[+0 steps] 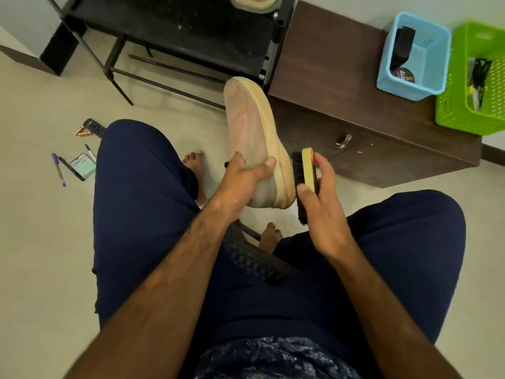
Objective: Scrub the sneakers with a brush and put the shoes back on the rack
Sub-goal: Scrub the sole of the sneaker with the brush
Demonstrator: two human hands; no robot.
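One sneaker (251, 127) is held up over the floor between the knees, its toe pointing toward the rack (175, 31), and the left hand (240, 179) grips it near the heel end. The right hand (319, 201) is curled round the wooden back of the brush (308, 168), with the bristles touching the side of the sole. Scrubbing looks to be the step in hand. The next move calls for firm strokes along the sole edge, with the shoe braced steady. A second sneaker (254, 2) sits on the rack.
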